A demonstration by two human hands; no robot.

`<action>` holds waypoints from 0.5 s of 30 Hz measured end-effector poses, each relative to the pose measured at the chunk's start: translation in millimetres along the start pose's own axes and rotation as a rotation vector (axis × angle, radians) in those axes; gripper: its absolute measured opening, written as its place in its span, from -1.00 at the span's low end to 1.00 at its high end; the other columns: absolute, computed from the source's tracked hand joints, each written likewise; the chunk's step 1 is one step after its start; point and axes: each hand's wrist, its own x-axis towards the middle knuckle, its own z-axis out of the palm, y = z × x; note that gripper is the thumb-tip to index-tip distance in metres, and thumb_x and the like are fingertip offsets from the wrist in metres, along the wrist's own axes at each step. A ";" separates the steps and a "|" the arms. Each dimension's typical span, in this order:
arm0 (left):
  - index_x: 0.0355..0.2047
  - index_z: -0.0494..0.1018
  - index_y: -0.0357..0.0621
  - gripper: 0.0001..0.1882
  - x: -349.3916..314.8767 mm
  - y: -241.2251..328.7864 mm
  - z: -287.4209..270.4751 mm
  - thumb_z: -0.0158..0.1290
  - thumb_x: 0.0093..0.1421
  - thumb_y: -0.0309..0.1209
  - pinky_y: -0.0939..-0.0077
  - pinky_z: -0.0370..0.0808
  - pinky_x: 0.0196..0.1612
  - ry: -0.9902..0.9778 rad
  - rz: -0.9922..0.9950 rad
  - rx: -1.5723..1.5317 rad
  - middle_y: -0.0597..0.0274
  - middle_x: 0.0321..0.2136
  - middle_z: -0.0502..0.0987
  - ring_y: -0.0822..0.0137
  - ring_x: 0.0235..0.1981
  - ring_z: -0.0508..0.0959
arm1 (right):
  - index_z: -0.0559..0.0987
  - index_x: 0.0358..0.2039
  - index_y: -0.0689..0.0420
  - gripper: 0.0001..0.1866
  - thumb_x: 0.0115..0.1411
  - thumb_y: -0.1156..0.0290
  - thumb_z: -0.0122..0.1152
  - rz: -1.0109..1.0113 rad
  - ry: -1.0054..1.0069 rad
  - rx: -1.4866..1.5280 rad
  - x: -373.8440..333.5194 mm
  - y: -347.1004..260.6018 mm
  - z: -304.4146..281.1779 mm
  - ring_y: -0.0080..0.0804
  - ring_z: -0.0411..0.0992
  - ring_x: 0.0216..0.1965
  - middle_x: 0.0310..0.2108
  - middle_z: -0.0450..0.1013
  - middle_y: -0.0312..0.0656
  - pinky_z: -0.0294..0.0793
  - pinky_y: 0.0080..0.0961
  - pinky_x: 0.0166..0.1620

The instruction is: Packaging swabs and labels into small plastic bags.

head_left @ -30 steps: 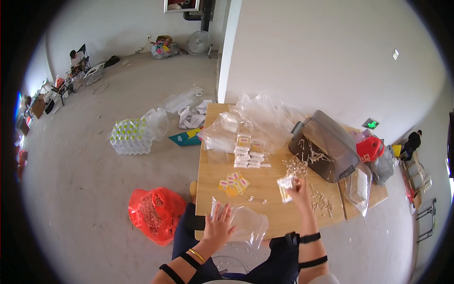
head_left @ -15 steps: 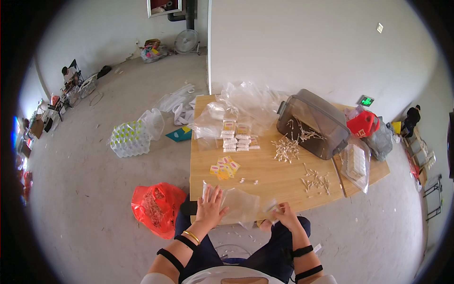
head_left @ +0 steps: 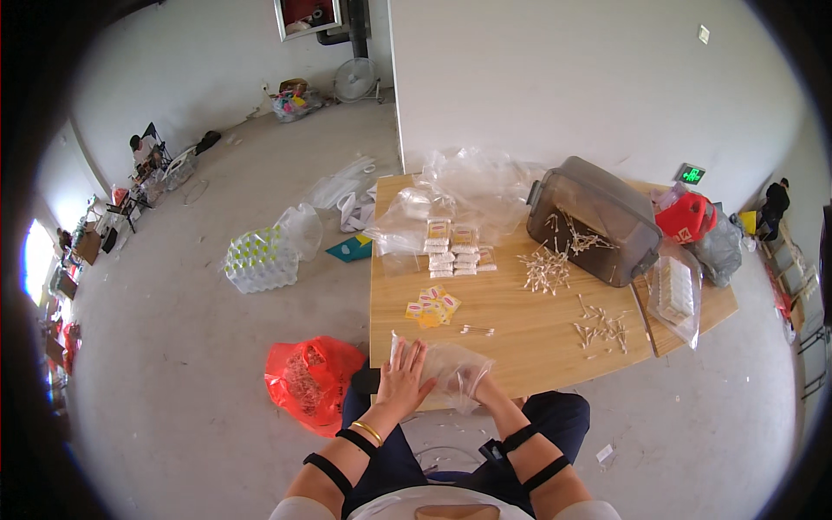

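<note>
Left hand (head_left: 402, 381) on clear, crinkled bag (head_left: 448, 371)

The right hand (head_left: 476, 383) brought a small packet across the surface (head_left: 537, 338) and slipped into the clear bag (head_left: 446, 368).

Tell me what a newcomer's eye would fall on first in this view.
Probably the bright red plastic bag on the floor left of the table, then the grey bin lying on its side toward the table's far right, with cotton swabs spilled before it. Next come the hands at the near edge: the left hand spread on a clear plastic bag, the right hand at its right end.
</note>
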 end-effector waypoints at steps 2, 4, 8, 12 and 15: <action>0.43 -0.03 -0.14 -0.16 3.9 1.9 3.4 -0.11 0.33 0.11 -0.07 0.32 0.21 0.001 0.006 -0.005 0.15 0.41 0.06 -0.04 0.45 -0.04 | 0.67 -0.22 0.18 -0.67 -0.01 0.30 0.40 -0.110 0.083 0.139 9.2 3.7 11.3 -0.22 0.53 -0.40 -0.43 0.57 -0.05 0.50 -0.21 -0.30; 0.42 -0.03 -0.18 -0.14 1.2 -2.9 7.0 -0.10 0.32 0.11 -0.12 0.31 0.22 0.015 -0.002 -0.035 0.10 0.42 0.05 -0.07 0.44 -0.05 | 0.58 -0.01 0.22 -0.55 0.11 0.28 0.39 -0.028 0.037 -0.103 17.3 -17.2 19.2 -0.33 0.51 -0.14 -0.11 0.57 -0.09 0.53 -0.32 -0.10; 0.43 -0.05 -0.18 -0.13 -5.0 -9.6 4.9 -0.10 0.32 0.12 -0.13 0.30 0.22 0.010 -0.034 -0.069 0.08 0.42 0.04 -0.07 0.45 -0.07 | 0.50 0.12 0.20 -0.50 0.20 0.29 0.32 0.301 -0.051 0.854 15.8 -37.2 11.3 -0.31 0.50 -0.05 0.02 0.51 -0.11 0.53 -0.32 -0.02; 0.43 -0.07 -0.18 -0.13 -2.6 -8.8 0.5 -0.13 0.33 0.13 -0.04 0.32 0.21 0.006 0.002 -0.029 0.08 0.42 0.05 -0.10 0.45 -0.05 | 0.39 0.25 0.20 -0.46 0.28 0.37 0.22 0.035 -0.402 1.085 24.9 -16.7 -7.5 -0.31 0.45 0.10 0.17 0.42 -0.11 0.50 -0.34 0.08; 0.43 -0.05 -0.17 -0.12 -1.9 -9.1 1.3 -0.10 0.31 0.13 -0.04 0.34 0.19 0.030 0.043 -0.002 0.07 0.42 0.05 -0.12 0.44 -0.04 | 0.36 0.28 0.19 -0.42 0.26 0.41 0.25 -0.004 -0.493 1.180 35.8 -17.0 -1.8 -0.33 0.35 0.20 0.21 0.38 -0.12 0.43 -0.37 0.16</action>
